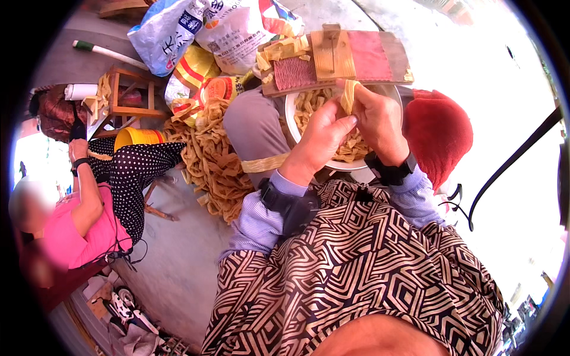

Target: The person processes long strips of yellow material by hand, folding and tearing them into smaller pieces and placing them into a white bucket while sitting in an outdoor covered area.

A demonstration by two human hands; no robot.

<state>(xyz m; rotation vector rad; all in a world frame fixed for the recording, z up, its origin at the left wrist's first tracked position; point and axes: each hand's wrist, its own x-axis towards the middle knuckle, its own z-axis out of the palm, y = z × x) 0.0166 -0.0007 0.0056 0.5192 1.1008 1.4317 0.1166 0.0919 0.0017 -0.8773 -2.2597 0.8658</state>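
Note:
A pale yellow flat strip (349, 97) of what looks like plant fibre is pinched between my two hands, its upper part folded into a loop. My left hand (321, 133) grips it with thumb and fingers. A pale strip length (266, 163) extends left from beside my left wrist; whether it joins the held piece is hidden. My right hand (380, 118) holds the strip from the other side. Beneath both hands, a white basin (291, 116) contains many folded strips (311, 101). Just beyond my fingers lies a wooden board (401, 58) with reddish pads (368, 53) and a wooden block (331, 53).
Left of my knee, strips heap (218, 164) on the floor beside printed woven sacks (236, 40). A co-worker (84, 196) in pink sits at far left, near a yellow bucket (138, 137) and a wooden stool (133, 95). Red cloth (438, 133) covers my right knee.

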